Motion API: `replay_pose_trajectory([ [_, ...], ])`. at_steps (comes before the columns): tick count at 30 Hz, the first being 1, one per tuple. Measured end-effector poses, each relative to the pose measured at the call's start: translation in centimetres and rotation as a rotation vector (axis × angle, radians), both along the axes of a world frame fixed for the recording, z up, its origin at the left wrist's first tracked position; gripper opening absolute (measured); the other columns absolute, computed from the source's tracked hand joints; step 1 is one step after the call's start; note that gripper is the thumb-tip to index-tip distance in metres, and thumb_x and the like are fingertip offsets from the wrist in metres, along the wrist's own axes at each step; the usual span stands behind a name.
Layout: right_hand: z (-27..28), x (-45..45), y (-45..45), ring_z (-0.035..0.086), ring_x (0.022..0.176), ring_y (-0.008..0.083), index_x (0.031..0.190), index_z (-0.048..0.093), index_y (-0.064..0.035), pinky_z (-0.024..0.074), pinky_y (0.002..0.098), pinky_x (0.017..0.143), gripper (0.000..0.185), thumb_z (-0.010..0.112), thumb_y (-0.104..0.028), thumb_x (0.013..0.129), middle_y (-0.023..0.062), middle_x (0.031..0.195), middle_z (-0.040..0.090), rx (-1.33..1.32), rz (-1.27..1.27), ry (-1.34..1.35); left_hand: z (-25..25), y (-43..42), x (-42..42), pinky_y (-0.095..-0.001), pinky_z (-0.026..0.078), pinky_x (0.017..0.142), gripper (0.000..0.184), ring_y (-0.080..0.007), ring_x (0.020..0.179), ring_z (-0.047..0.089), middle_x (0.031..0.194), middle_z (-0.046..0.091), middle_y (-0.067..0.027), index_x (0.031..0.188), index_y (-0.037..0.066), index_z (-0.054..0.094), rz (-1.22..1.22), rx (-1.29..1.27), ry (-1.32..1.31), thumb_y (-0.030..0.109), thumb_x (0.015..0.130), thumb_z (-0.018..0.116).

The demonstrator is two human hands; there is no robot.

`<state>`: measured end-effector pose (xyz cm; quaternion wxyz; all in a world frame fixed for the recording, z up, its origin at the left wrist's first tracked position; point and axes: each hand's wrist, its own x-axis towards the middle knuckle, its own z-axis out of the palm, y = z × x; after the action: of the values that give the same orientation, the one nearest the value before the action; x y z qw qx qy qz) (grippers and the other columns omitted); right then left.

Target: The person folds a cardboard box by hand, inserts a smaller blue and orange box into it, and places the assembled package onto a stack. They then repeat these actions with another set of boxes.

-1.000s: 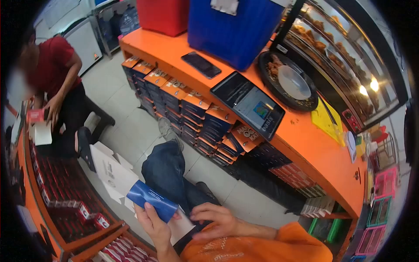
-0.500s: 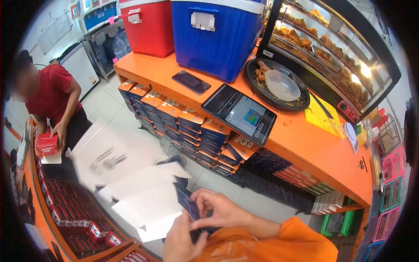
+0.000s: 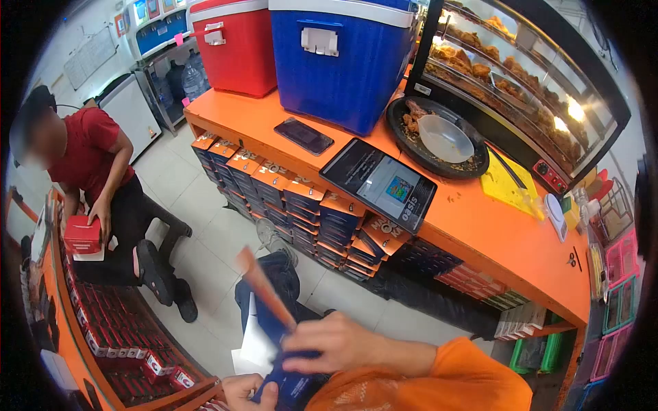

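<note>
Low in the view, over my lap, a blue cardboard piece (image 3: pixel 295 385) with white inner panels is folded between my two hands. My left hand (image 3: pixel 248 393) grips its lower left edge, thumb on the blue face. The fingers of my right hand (image 3: pixel 327 346) are closed on its upper part, where an orange-edged flap (image 3: pixel 266 288) sticks up, blurred by motion. White panels (image 3: pixel 258 339) show to the left of the fold.
Stacked orange-and-blue boxes (image 3: pixel 273 179) fill the shelf under the orange counter (image 3: pixel 473 229). A tablet (image 3: pixel 379 183) and phone (image 3: pixel 303 135) lie on top. At left, a person in red (image 3: pixel 99 147) holds a red box (image 3: pixel 83 235) beside racks of red boxes (image 3: pixel 116 329).
The large white-sided sheet has turned and folded inward, showing its blue and orange outside. My left hand moved down and left. The person at left still holds a red box.
</note>
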<state>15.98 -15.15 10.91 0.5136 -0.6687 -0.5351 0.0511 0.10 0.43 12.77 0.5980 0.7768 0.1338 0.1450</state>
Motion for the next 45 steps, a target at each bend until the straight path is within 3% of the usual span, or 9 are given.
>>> replay_pose_trajectory([
  [7,1.9,0.2,-1.0,0.065,0.083,0.0267,0.118,0.06,-0.0112,0.0518,0.0358,0.06,0.053,0.077,-0.037,0.075,0.0109,0.097,0.058,-0.222,0.25,-0.111,0.0,0.5,1.3,-0.0305,0.023,0.044,0.044,-0.0186,0.043,0.03,0.05,0.033,-0.0051,0.054,0.003,0.035,-0.152,0.055,-0.418,0.015,0.078,0.07],
  [10,1.8,0.5,-1.3,0.063,0.09,0.0277,0.123,0.056,-0.0093,0.0512,0.0364,0.066,0.064,0.079,-0.039,0.071,0.0116,0.099,0.057,-0.323,0.215,-0.307,-1.1,2.8,-0.9,-0.0304,0.034,0.048,0.028,-0.0217,0.047,0.046,0.056,0.05,-0.0098,0.064,-0.001,0.051,-0.241,0.14,-0.373,0.013,0.077,0.072],
  [13,0.0,4.7,-3.0,0.058,0.1,0.0325,0.127,0.054,-0.0076,0.0489,0.0401,0.08,0.078,0.083,-0.043,0.064,0.013,0.111,0.058,-0.074,0.301,0.151,1.5,5.1,-4.0,-0.0337,0.047,0.058,0.022,-0.0259,0.063,0.061,0.075,0.065,-0.0165,0.09,-0.006,0.063,-0.271,0.128,-0.338,0.008,0.079,0.076],
  [17,0.9,6.1,-2.9,0.051,0.118,0.0348,0.133,0.054,-0.0096,0.0402,0.0418,0.098,0.088,0.081,-0.053,0.062,0.0152,0.133,0.052,-0.236,-0.288,-0.261,1.9,5.4,-6.7,-0.0314,0.046,0.058,0.022,-0.0226,0.064,0.061,0.075,0.066,-0.0154,0.093,-0.007,0.064,-0.2,0.276,-0.226,0.007,0.08,0.074],
  [21,0.0,-0.3,2.2,0.041,0.131,0.0356,0.135,0.054,-0.014,0.03,0.0538,0.105,0.072,0.068,-0.056,0.079,0.0117,0.139,0.049,0.104,0.179,-0.191,3.9,1.8,-3.7,-0.0282,0.047,0.058,0.017,-0.0163,0.067,0.061,0.077,0.067,-0.0139,0.092,-0.006,0.064,-0.173,0.146,0.158,0.006,0.083,0.07],
  [26,-0.8,-3.3,3.6,0.046,0.09,0.0243,0.097,0.065,-0.0096,0.0333,0.0404,0.081,0.029,0.078,-0.027,0.078,0.004,0.086,0.046,0.391,0.158,0.19,-0.6,2.0,-3.8,-0.0272,0.047,0.059,0.013,-0.0145,0.069,0.061,0.078,0.067,-0.0106,0.092,-0.006,0.065,-0.128,-0.226,0.154,0.006,0.087,0.065],
  [33,1.6,-0.9,2.0,0.047,0.111,0.0301,0.083,0.064,-0.0133,0.033,0.0455,0.097,0.015,0.074,-0.015,0.073,0.0043,0.099,0.052,0.273,0.651,0.102,-2.5,3.2,-4.3,-0.0266,0.047,0.061,0.011,-0.0143,0.07,0.059,0.078,0.065,-0.0065,0.09,-0.006,0.064,-0.051,-0.214,0.276,0.004,0.089,0.061],
  [37,-0.3,-3.3,2.3,0.049,0.117,0.0332,0.087,0.061,-0.0106,0.0303,0.0531,0.106,0.009,0.063,-0.018,0.084,0.0093,0.109,0.054,0.012,0.212,-0.149,-2.5,3.3,-3.7,-0.0254,0.048,0.066,0.01,-0.0136,0.072,0.058,0.079,0.066,-0.0056,0.087,-0.005,0.064,-0.176,-0.219,0.369,0.005,0.088,0.063],
  [45,1.4,-2.4,1.4,0.054,0.089,0.022,0.095,0.064,-0.013,0.0356,0.0435,0.095,0.014,0.063,-0.021,0.083,0.0063,0.094,0.057,-0.295,0.359,-0.227,-1.0,1.7,-4.0,-0.0268,0.046,0.06,0.01,-0.0123,0.067,0.057,0.081,0.067,-0.0066,0.095,-0.005,0.068,-0.039,-0.111,0.314,0.002,0.089,0.064],
])
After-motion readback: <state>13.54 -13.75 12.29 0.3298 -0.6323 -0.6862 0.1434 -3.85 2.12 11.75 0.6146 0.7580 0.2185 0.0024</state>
